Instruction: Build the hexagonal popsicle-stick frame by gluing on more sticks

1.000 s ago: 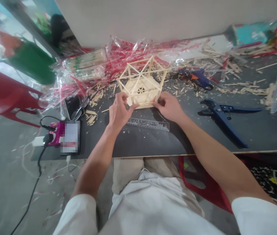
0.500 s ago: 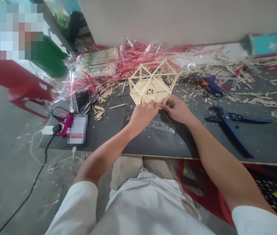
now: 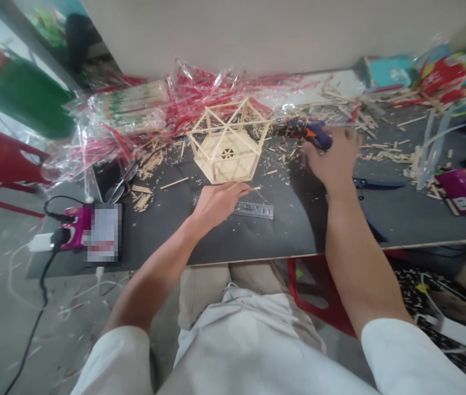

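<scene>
A small wooden stick [image 3: 254,188] is pinched in the fingertips of my left hand [image 3: 219,204], low over the table in front of a hexagonal stick frame [image 3: 233,154]. The frame stands on the table, with a slatted base, upright posts and crossing sticks on top. A clear plastic ruler [image 3: 259,210] lies partly under my left hand. My right hand [image 3: 335,162] is at the blue glue gun [image 3: 319,135], thumb and fingers spread about its handle; whether they touch it is unclear. Blue cutters [image 3: 375,184] are partly hidden behind my right forearm.
Stick offcuts [image 3: 150,164] and red-and-clear plastic wrappers [image 3: 203,88] litter the back of the table. A phone [image 3: 103,233] lies beside a purple power strip [image 3: 72,225] at left. Another purple power strip [image 3: 463,189] is at right. A red stool [image 3: 2,164] stands at left.
My right hand has left the stick frame and moved right to the glue gun. My left hand has come off the frame's front edge, holding the small stick. The view has shifted right.
</scene>
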{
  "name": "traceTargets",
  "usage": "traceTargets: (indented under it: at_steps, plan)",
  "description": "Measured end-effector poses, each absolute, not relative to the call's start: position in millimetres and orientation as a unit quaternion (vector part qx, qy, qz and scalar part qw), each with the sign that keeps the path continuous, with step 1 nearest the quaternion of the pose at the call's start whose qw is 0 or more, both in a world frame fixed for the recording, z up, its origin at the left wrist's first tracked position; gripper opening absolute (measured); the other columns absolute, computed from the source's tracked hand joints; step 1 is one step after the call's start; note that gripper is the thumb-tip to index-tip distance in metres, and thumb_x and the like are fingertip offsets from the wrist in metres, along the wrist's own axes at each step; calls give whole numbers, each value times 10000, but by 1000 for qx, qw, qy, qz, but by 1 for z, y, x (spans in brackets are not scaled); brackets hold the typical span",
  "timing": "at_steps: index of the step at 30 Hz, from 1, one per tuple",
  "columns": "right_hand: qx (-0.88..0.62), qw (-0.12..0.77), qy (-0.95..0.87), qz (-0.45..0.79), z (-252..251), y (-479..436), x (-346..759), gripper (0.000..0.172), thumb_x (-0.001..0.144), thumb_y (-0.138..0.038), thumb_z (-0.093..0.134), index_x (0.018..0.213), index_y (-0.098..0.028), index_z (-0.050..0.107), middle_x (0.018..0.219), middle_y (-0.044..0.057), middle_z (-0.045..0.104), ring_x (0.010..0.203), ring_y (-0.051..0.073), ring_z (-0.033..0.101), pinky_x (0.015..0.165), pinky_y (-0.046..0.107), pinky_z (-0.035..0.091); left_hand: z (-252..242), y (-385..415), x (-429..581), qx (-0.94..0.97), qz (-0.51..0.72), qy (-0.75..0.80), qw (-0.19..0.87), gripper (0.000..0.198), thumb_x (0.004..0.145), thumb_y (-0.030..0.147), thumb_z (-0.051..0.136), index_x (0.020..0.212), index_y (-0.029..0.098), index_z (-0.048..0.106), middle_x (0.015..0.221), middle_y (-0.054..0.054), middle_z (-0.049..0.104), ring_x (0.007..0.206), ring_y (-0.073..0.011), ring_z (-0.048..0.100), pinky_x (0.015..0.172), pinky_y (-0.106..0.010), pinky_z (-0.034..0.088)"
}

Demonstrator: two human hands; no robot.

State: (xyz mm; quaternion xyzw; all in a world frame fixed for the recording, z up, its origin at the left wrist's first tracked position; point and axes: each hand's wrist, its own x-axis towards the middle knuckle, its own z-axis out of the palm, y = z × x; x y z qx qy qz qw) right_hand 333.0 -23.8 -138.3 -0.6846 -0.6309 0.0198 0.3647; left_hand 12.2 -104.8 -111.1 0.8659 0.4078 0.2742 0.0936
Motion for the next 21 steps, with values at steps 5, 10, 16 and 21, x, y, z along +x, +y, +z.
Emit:
traceTargets:
  at_steps: [5, 10, 16, 21]
  plan:
    - [-745, 344, -571, 12, -161, -6, 341, 522, 863, -248, 650, 1354, -98, 562, 1347, 291, 579, 1294, 394, 480, 1134, 562, 330, -111, -102, 10, 858, 329, 359, 164, 188, 1048, 287, 606, 1043, 244, 789, 1060, -38, 823, 968, -156, 781, 808, -256, 587]
    - [-756, 353, -551, -2, -160, -2, 331, 379, 867, -81, 510, 1235, -76, 598, 1267, 299, 544, 1195, 340, 519, 1082, 498, 360, -113, -97, 10, 823, 399, 362, 177, 63, 969, 230, 727, 950, 232, 786, 998, -35, 804, 828, -125, 737, 769, -247, 571]
    - [-791, 320, -520, 28, -149, -6, 323, 482, 775, 20, 518, 1244, -62, 584, 1254, 302, 531, 1149, 364, 580, 1051, 521, 373, -120, -91, 9, 798, 415, 390, 198, 19, 930, 220, 767, 936, 223, 785, 930, -30, 797, 687, -114, 662, 662, -246, 532]
    - [-797, 330, -505, 39, -145, -5, 324, 635, 708, 41, 514, 1338, -38, 516, 1329, 324, 480, 1235, 359, 537, 1075, 492, 387, -121, -88, 8, 789, 403, 416, 204, 46, 921, 271, 780, 928, 226, 790, 920, -41, 798, 675, -119, 650, 679, -267, 558]
